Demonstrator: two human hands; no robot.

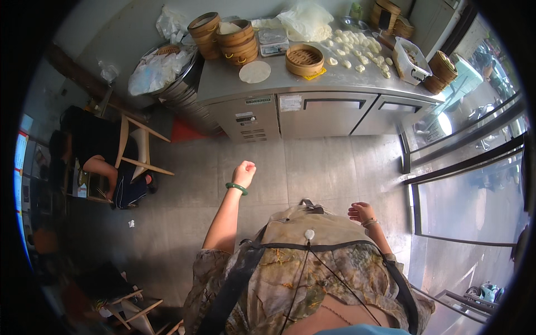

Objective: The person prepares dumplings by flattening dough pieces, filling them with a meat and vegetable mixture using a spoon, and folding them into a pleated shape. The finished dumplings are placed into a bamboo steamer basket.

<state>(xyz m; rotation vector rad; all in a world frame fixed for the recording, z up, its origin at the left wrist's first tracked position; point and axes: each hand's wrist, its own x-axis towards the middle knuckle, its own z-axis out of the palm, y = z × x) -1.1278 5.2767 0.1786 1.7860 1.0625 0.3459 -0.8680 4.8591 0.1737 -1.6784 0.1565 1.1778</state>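
Note:
My left hand [244, 173], a green bangle on its wrist, is out in front over the tiled floor with its fingers curled in; nothing shows in it. Beside my apron [310, 226] is my right hand [362, 212], its fingers loosely bent and slightly apart, also without anything visible in it. Neither hand touches the steel counter [268, 90] ahead. On that counter lie a round pale liner [255, 72], a bamboo steamer basket [305, 60] on a yellow cloth, and several pieces of white dough [356, 46]. A clear plastic tub [411, 60] holds a brownish filling.
Stacked bamboo steamers [236, 44] and a scale [273, 42] stand at the counter's back left. A tall metal drum [184, 92] topped with plastic bags adjoins it. Left, a person sits on a wooden chair [142, 142]. Glass doors [465, 201] line the right side.

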